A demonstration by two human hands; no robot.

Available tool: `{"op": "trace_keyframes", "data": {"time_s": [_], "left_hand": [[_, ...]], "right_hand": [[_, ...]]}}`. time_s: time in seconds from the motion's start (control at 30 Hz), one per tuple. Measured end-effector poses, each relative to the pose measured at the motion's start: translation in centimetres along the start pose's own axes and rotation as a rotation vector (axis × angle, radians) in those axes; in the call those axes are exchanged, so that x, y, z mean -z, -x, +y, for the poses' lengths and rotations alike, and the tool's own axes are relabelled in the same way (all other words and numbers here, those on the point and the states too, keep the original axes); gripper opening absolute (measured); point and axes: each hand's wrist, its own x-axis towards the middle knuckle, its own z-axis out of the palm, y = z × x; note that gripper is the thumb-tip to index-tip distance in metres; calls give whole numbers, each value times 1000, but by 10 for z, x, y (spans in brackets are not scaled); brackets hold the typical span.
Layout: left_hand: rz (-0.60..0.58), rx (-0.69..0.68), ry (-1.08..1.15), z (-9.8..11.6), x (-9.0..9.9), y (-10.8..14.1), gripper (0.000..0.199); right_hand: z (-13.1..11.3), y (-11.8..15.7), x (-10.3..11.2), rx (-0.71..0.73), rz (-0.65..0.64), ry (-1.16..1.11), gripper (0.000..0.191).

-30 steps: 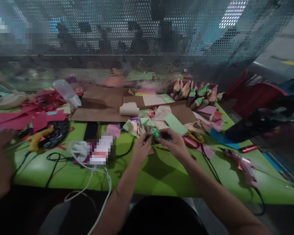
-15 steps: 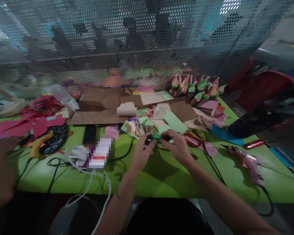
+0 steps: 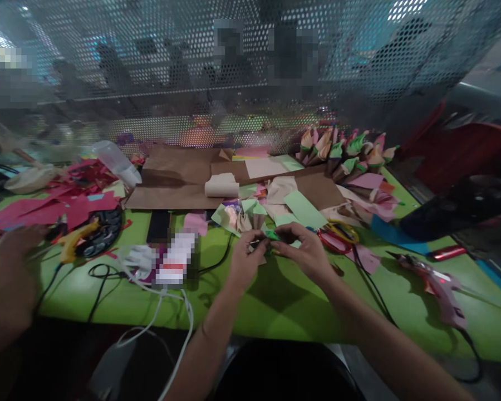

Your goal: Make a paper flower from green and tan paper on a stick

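Note:
Both hands meet over the green table (image 3: 217,312), pinching a small piece of green paper (image 3: 271,235) between them. My left hand (image 3: 247,259) is closed on the paper's left side, thumb and fingers together. On the other side, my right hand (image 3: 304,250) grips it between thumb and forefinger. The fingers partly cover the piece, so its full shape is hidden. Just beyond the hands lie cut paper scraps (image 3: 256,210) and a pale green paper sheet (image 3: 304,208). Yellow-handled scissors (image 3: 343,231) lie close to my right hand.
A pink glue gun (image 3: 445,298) lies at right, a yellow glue gun (image 3: 73,242) at left. Paper flowers (image 3: 346,150) stand at the back right, beside brown paper (image 3: 171,184). White cables (image 3: 187,312) hang off the front edge. Another person's arm (image 3: 8,284) reaches in from the left.
The view has shifted slightly, so the table's things appear a little further right. My hands still hold the green paper, with small finger movements. The other person's hand has moved a little.

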Motion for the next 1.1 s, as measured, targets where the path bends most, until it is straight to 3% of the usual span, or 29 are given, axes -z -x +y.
{"op": "trace_keyframes", "data": {"time_s": [0.17, 0.37, 0.63, 0.87, 1.1], "left_hand": [[-19, -21, -11, 0, -1, 0, 7], [-47, -12, -89, 3, -2, 1, 10], [-70, 2, -22, 8, -2, 5, 18], [-25, 15, -14, 5, -1, 0, 23], [-52, -1, -19, 5, -3, 2, 16]], "right_hand": [[1, 0, -3, 0, 55, 13, 27], [2, 1, -3, 9, 31, 32, 23], [-1, 1, -2, 32, 30, 51, 13], [1, 0, -2, -8, 32, 5, 25], [4, 1, -1, 28, 14, 47, 22]]}}
